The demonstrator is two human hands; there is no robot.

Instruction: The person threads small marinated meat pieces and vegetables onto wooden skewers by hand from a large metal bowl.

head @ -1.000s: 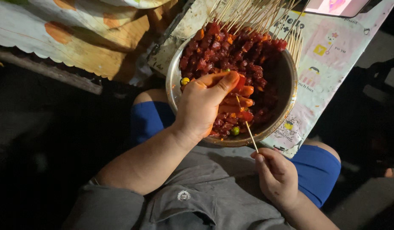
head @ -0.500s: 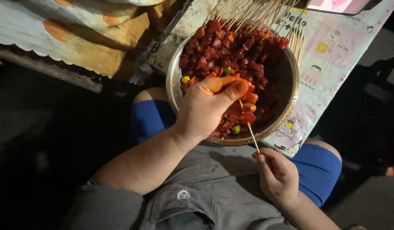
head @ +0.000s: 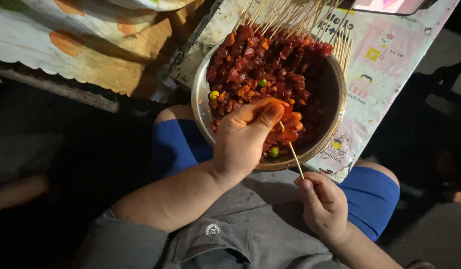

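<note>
The left hand [head: 245, 139] pinched orange-red pieces [head: 286, 127] over the near side of a metal bowl [head: 335, 107] of red marinated meat [head: 270, 67]. The right hand [head: 324, 204] gripped a thin wooden skewer [head: 293, 152], its tip running into those pieces. Finished skewer sticks [head: 295, 12] fanned from the bowl's far rim.

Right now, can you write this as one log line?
left hand: on red pieces in metal bowl | right hand: holds wooden skewer
</note>
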